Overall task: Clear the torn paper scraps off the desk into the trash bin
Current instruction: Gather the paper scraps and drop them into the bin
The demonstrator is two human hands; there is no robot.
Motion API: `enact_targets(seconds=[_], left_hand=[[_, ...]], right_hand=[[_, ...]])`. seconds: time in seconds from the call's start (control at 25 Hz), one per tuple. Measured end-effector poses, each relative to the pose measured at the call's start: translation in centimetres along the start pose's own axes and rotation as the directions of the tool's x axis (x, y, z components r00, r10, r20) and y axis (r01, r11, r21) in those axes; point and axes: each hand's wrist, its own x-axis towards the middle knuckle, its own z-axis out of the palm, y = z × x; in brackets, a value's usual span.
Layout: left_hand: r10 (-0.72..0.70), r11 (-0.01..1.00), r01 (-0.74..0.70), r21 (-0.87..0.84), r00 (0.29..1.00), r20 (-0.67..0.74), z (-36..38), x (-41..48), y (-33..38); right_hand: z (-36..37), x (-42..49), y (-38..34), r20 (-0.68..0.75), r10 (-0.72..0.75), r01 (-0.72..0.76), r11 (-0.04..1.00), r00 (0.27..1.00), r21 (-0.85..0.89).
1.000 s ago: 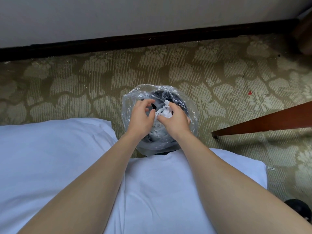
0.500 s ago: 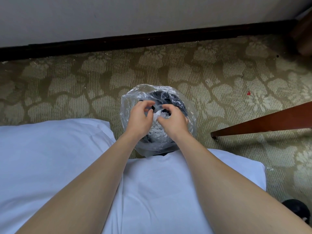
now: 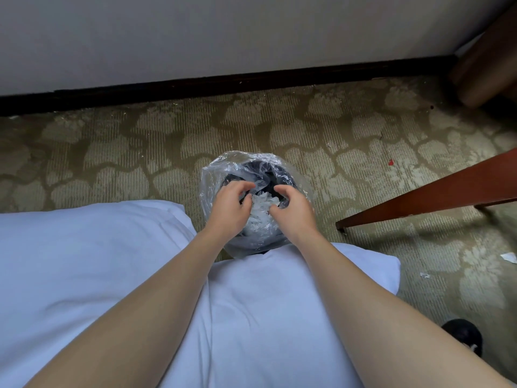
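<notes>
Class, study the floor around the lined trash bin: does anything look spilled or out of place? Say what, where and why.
Two white paper scraps lie on the carpet to the right of the trash bin, outside it, so they look spilled. A small red speck also dots the carpet farther back.

The patterned olive carpet (image 3: 279,130) runs from under me to the dark baseboard (image 3: 223,85) at the far wall. The trash bin (image 3: 235,169), lined with clear plastic, stands on it in the middle, just beyond the white bedding (image 3: 84,261) that hides the near and left floor. On my right a reddish wooden leg (image 3: 433,197) comes down to the carpet. Two white paper scraps (image 3: 508,257) lie near right of it, a red speck (image 3: 390,162) lies farther off, and a black shoe (image 3: 461,336) sits nearest.
</notes>
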Motion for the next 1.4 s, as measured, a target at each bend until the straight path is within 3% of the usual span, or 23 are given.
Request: enact_targets(seconds=[0.2,0.84,1.12,1.4], left_hand=[[0.082,0.995,-0.082,0.062,0.997,0.013,-2.1,-2.5,2.5],[0.382,0.881,-0.418,0.22,0.905,0.187,-8.1,-15.2,16.7],[0.59,0.752,-0.617,0.232,0.787,0.181,-7.0,-21.0,25.5],[0.748,0.579,-0.775,0.254,0.629,0.215,-5.7,-26.6,34.5]], right_hand=[[-2.2,-4.7,-1.6,-0.004,-0.101,0.101,0.994,0.995,0.031],[-14.8,-24.5,-2.8,-0.269,-0.22,0.215,0.975,0.938,-0.048],[-21.5,-34.0,-2.8,-0.386,-0.267,0.208,0.96,0.883,-0.187],[-27.8,-42.4,0.0,-0.534,-0.282,0.202,0.958,0.797,-0.203]])
